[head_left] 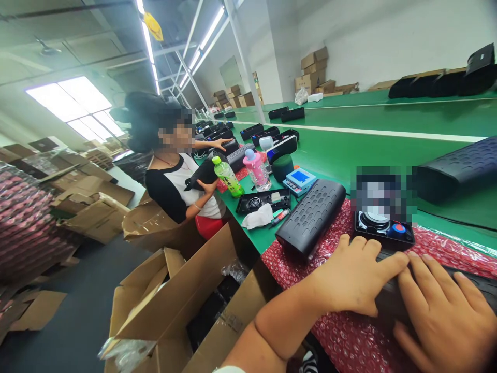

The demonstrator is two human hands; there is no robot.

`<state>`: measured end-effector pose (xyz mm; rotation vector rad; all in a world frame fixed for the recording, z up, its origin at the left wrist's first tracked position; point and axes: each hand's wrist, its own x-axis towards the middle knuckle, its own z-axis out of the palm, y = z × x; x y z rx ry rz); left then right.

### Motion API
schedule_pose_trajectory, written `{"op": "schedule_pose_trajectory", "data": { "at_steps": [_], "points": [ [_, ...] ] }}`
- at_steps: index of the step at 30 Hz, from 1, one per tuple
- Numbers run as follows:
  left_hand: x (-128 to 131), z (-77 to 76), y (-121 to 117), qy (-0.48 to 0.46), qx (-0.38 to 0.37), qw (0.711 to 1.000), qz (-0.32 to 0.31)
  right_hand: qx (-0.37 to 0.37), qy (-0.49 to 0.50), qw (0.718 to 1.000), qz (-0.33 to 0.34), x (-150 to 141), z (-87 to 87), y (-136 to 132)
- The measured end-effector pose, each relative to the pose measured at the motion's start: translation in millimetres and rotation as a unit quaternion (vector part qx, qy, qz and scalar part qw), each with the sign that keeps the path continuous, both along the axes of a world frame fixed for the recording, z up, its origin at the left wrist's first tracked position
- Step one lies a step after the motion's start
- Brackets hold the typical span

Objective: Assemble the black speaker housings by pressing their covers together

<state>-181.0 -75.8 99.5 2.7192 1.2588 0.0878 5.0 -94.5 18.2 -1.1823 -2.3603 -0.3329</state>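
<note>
A dark speaker housing [391,296] lies on red bubble wrap [349,344] at the lower right, largely covered by my hands. My left hand [355,274] grips across it, fingers bent over the far side and thumb on the near side. Close beside it, my right hand [446,311] holds the same housing with its fingers over the top; the index fingers nearly touch. Just beyond my hands sits an open black case [384,239] with a round speaker and a blue-and-red part. A black speaker with a patterned grille [312,217] rests left of them.
Left along the green bench [330,137] are a light-blue device [298,180], a green-capped bottle [227,178], a pink bottle [257,171] and a speaker panel [264,201]. A co-worker [182,181] handles a black housing. Open cartons [166,311] stand beside the bench.
</note>
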Motion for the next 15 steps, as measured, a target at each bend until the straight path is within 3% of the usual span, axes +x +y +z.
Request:
{"op": "schedule_pose_trajectory", "data": {
  "at_steps": [3,7,11,15],
  "points": [
    [-1.1,0.2,3.5,0.000,-0.004,1.000,0.001,0.026,-0.059,0.997,0.043,2.4,4.5,4.3],
    [-7.1,0.5,3.4,0.000,-0.003,1.000,-0.008,0.004,-0.093,0.992,0.088,10.0,26.9,12.1],
    [-19.4,-0.4,-1.5,-0.010,-0.014,1.000,-0.005,-0.121,-0.076,0.985,0.091,20.6,52.9,20.5],
    [-27.0,2.6,-2.6,0.001,-0.026,1.000,-0.004,-0.247,-0.092,0.961,0.085,21.9,71.9,25.6]
  ]
}}
